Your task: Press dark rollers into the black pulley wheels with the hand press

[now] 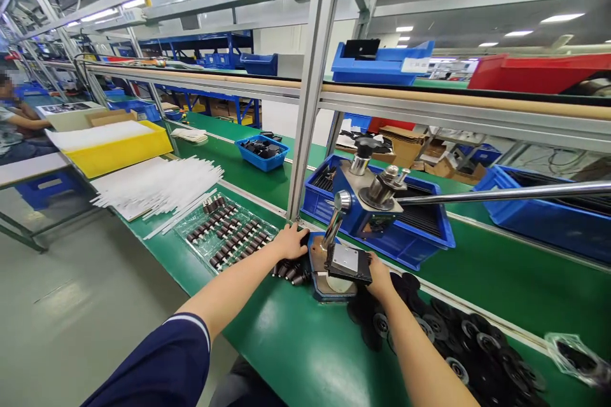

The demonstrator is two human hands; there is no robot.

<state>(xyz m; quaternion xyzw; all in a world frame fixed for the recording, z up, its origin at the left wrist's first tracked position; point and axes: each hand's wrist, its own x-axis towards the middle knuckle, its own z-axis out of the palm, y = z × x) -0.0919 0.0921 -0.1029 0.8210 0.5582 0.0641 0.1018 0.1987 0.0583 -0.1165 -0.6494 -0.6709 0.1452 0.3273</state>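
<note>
A blue hand press (pixel 353 203) with a long metal lever stands on the green bench. On its base sits a black fixture with a silver plate (pixel 345 259). My left hand (pixel 290 241) is at the press's left side, its fingers round a dark part that is mostly hidden. Just below that hand lie several small dark cylinders (pixel 291 272). My right hand (pixel 379 275) touches the right side of the black fixture; its fingertips are hidden behind it. Black discs (pixel 449 331) are heaped beside my right forearm.
Rows of brown cylinders (pixel 233 235) lie on a clear tray at the left, beside white strips (pixel 176 184). Behind the press are a blue bin (pixel 429 248) and a metal post (pixel 310 89). The lever (pixel 506 193) reaches far right. A person (pixel 19 121) sits at far left.
</note>
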